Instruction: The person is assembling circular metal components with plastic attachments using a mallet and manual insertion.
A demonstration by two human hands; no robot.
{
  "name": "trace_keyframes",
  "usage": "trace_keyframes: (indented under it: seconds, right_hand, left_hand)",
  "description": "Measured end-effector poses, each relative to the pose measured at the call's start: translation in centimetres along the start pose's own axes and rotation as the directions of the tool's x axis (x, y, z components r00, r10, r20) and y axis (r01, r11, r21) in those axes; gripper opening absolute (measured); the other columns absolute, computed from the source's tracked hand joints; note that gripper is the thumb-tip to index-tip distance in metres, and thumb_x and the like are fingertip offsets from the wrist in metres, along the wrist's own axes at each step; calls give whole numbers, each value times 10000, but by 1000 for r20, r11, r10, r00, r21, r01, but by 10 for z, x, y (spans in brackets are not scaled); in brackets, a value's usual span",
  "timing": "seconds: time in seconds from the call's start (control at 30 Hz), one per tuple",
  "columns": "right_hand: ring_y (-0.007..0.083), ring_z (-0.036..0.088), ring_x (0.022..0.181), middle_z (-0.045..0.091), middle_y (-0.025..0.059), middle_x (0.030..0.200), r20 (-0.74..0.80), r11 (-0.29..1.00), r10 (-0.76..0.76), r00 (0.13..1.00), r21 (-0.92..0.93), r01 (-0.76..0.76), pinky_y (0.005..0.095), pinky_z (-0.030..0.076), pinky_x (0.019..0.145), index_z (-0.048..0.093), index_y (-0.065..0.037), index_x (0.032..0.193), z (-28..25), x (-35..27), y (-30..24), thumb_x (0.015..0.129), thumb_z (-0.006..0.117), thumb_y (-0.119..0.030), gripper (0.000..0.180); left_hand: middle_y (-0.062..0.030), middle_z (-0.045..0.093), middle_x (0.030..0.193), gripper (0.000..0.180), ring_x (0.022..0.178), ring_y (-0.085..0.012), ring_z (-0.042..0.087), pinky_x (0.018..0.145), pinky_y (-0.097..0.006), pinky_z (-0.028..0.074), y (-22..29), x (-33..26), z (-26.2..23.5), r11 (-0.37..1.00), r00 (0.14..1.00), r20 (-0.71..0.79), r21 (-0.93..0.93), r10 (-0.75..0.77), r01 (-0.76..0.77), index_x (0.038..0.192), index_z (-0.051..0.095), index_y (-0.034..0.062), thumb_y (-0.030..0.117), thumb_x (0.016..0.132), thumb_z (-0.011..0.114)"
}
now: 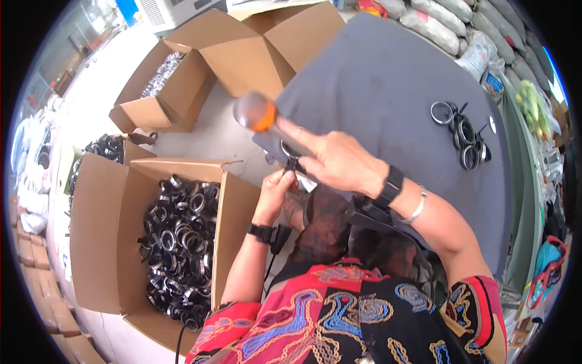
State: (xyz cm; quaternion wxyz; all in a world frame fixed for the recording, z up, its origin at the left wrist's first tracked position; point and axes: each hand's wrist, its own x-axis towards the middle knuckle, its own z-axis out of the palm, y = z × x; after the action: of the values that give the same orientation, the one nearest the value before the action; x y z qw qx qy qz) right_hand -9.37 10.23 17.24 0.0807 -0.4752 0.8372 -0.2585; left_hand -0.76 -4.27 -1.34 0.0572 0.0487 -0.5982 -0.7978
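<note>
In my right hand (345, 159) is a mallet (254, 111) with an orange band at its head, blurred by motion. My index finger lies stretched along its handle. Just below, the fingers of my left hand (274, 193) pinch a ring clamp (292, 162) with a black fitting, beside the table's near left edge. My right hand partly covers this clamp. A small group of similar black and silver ring clamps (464, 136) lies on the right side of the grey cloth-covered table (388, 79).
To my left stands an open cardboard box (100, 236) with many ring clamps (182, 236) in it. Another carton (188, 91) farther back holds shiny metal rings (162, 76). An open carton (242, 54) adjoins the table's far left edge. Filled sacks (430, 30) are stacked behind the table.
</note>
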Motion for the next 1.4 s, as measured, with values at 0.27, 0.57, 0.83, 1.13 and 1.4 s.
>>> trace_keyframes:
  seconds: [0.27, 0.57, 0.83, 1.13, 1.4]
  right_hand:
    - [247, 633, 815, 597, 181, 1145, -97, 951, 167, 981, 278, -135, 329, 516, 716, 260, -74, 1452, 10, 2, 55, 829, 524, -75, 676]
    - [72, 504, 563, 530, 4, 772, -649, 977, -131, 749, 45, 209, 247, 466, 465, 203, -145, 1484, 11, -35, 79, 872, 503, -101, 683]
    - [68, 495, 587, 499, -1, 792, -96, 496, 478, 873, 850, -178, 243, 487, 494, 128, -129, 1492, -13, -132, 40, 887, 538, -119, 731]
    - [62, 482, 568, 503, 4, 760, -595, 602, 767, 240, 797, 51, 233, 483, 476, 150, -141, 1489, -26, -284, 108, 873, 521, -51, 725]
    - [80, 509, 568, 541, 16, 812, -556, 550, 798, 231, 830, 96, 249, 482, 514, 142, -167, 1495, -15, -303, 124, 852, 509, -22, 755]
  left_hand:
    - [-9, 584, 695, 333, 690, -106, 531, 676, -262, 420, -6, 3, -4, 999, 999, 32, 28, 19, -20, 746, 611, 49, 339, 908, 587]
    - [-22, 606, 727, 275, 705, -114, 554, 702, -272, 441, 2, 16, 9, 997, 996, 39, -33, 78, -76, 759, 612, 39, 264, 913, 580]
    - [-42, 528, 702, 145, 695, -139, 522, 656, -284, 463, 40, -16, -12, 952, 841, -537, -219, 67, -215, 771, 541, 55, -86, 763, 574]
    - [-103, 433, 1349, 481, 1204, -282, 442, 921, -433, 415, 84, -42, -123, 682, 635, -764, -524, -112, -510, 1307, 412, 69, 394, 956, 456]
    - [-87, 636, 994, 245, 916, -186, 605, 782, -265, 464, 127, 171, 207, 592, 754, 458, 471, 470, -655, 1085, 621, 5, 5, 865, 514]
